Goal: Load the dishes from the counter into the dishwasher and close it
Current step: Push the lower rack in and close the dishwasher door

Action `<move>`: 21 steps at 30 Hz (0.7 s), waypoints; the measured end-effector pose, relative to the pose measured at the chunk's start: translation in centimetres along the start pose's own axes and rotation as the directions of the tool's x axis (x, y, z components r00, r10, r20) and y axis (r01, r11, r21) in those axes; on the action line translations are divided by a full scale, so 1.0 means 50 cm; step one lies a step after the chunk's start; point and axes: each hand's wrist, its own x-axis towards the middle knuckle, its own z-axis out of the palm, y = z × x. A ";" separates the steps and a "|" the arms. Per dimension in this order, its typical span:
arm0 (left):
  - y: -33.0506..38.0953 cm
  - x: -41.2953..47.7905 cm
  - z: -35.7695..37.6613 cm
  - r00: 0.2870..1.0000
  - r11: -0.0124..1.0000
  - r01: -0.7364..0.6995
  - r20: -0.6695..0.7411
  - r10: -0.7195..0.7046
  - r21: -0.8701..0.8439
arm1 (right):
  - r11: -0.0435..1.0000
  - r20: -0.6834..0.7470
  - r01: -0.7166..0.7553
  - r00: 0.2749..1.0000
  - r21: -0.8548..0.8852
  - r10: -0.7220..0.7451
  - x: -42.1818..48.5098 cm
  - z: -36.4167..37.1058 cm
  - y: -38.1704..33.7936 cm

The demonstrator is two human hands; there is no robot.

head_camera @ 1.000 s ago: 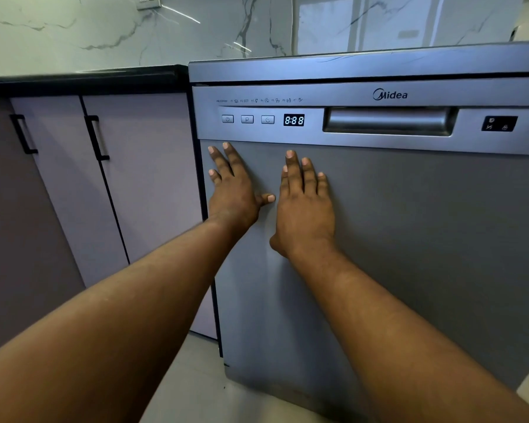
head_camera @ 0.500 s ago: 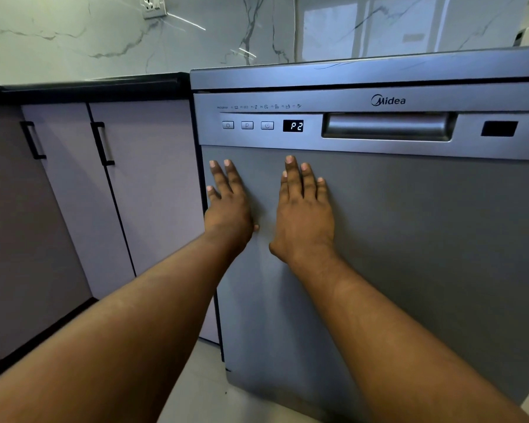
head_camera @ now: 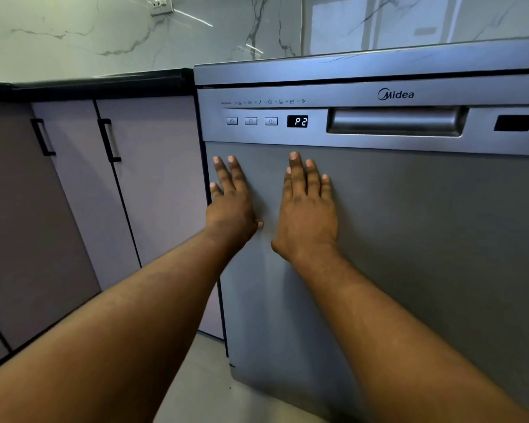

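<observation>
- I am watching the dishwasher door (head_camera: 425, 239) standing upright under its top panel, filling my view from 1 to 5 o'clock. I am judging it closed, or nearly so.
- I am pressing my left hand (head_camera: 231, 203) and right hand (head_camera: 307, 209) flat on the door's left part, fingers straight and spread, holding nothing.
- The display (head_camera: 297, 121), at 12 o'clock of my hands, is showing P2.
- I am reading the loading as done, though the racks and dishes are sitting hidden behind the door.
- The counter (head_camera: 89, 83) at 10 o'clock is showing only its dark edge, so I cannot tell whether dishes are lying there. The door's right side is running off frame.
</observation>
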 end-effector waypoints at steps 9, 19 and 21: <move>-0.010 -0.002 -0.001 1.000 0.999 -0.011 -0.004 0.012 0.051 | 0.998 -0.042 -0.071 0.997 0.000 0.071 0.009 0.021 -0.035; -0.019 0.003 0.002 0.999 0.996 -0.032 -0.004 0.032 0.084 | 0.998 -0.066 -0.056 0.996 0.038 0.058 0.011 0.024 -0.033; -0.019 0.002 0.004 1.000 0.996 -0.026 -0.009 0.027 0.082 | 0.998 -0.058 -0.049 0.997 0.047 0.052 0.012 0.024 -0.032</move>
